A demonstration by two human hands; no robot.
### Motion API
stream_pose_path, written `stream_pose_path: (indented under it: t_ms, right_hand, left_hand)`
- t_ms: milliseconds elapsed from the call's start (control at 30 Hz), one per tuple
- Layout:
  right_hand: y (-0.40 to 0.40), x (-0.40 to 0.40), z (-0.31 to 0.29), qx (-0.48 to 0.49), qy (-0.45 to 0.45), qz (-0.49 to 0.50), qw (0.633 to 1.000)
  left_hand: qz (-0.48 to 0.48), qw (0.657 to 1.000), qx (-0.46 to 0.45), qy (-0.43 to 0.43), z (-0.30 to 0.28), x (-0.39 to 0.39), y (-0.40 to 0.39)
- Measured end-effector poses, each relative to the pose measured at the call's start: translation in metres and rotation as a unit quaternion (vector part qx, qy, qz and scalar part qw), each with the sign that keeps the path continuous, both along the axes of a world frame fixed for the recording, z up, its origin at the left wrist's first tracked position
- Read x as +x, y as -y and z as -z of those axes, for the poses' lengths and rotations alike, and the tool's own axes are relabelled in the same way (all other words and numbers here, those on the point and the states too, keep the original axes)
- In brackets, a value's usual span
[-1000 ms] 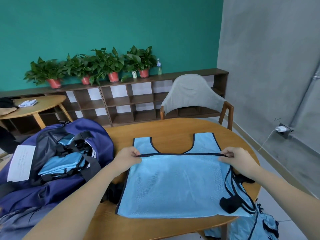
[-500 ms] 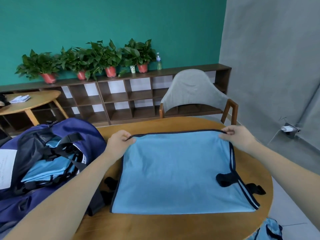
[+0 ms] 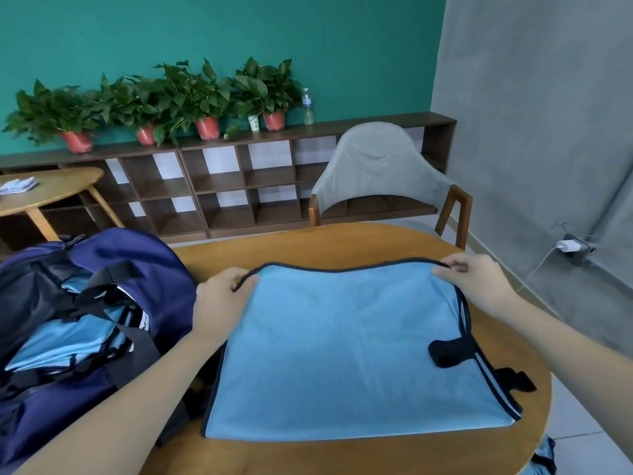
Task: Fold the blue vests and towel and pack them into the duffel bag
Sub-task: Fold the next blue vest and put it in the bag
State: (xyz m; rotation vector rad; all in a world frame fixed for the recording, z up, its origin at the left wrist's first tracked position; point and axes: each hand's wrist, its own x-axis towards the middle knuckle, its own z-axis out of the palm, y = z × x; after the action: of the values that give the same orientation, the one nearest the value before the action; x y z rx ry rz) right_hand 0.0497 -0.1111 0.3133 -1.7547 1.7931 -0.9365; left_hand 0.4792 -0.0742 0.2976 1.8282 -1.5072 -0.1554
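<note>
A light blue vest [image 3: 346, 347] with dark trim lies folded in half on the round wooden table [image 3: 342, 241], its fold toward me. My left hand [image 3: 222, 293] pinches the far left corner of its top layer. At the far right corner, my right hand [image 3: 476, 282] pinches the dark edge. Black straps [image 3: 448, 353] stick out on the vest's right side. The navy duffel bag [image 3: 137, 262] sits open at the left, touching the table, with folded blue fabric [image 3: 68, 341] inside.
A grey chair [image 3: 376, 169] stands behind the table. More blue fabric [image 3: 544, 461] hangs below the table's right edge. A low shelf with potted plants [image 3: 205, 97] lines the green wall. A second wooden table [image 3: 51, 190] is at the far left.
Both hands carried the vest's near edge away from me over the shoulder part, folding it in half. The neckline and shoulders are now covered. My view has shifted slightly closer.
</note>
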Motion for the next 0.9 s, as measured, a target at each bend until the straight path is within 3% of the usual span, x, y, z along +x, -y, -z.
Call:
stream_pose_path:
  t_ms: [167, 333, 467, 600, 700, 767, 900]
  right_hand:
    - [0.024, -0.001, -0.022, -0.034, 0.015, 0.016, 0.999]
    - [0.029, 0.019, -0.015, 0.08, -0.067, 0.016, 0.994]
    - [-0.028, 0.058, -0.007, -0.014, -0.113, -0.045, 0.992]
    - [-0.096, 0.109, 0.023, -0.024, -0.122, -0.219, 0.968]
    - [-0.116, 0.119, 0.048, 0.019, -0.173, -0.273, 0.946]
    - [-0.112, 0.102, 0.06, 0.026, -0.238, -0.234, 0.942]
    - [-0.087, 0.036, 0.063, 0.064, -0.331, -0.052, 0.94]
  left_hand:
    - [-0.012, 1.0, -0.005, 0.028, -0.017, 0.004, 0.035]
    - [-0.029, 0.977, 0.195, 0.084, -0.007, -0.01, 0.046]
    - [-0.014, 0.971, 0.15, 0.186, 0.007, -0.05, 0.002]
    - [0.13, 0.98, 0.083, 0.125, 0.03, -0.089, -0.05]
    - [0.141, 0.969, 0.118, 0.164, 0.046, -0.097, -0.071]
    - [0.101, 0.955, 0.186, 0.21, 0.05, -0.086, -0.077]
    - [0.071, 0.942, 0.237, 0.228, 0.048, -0.063, -0.086]
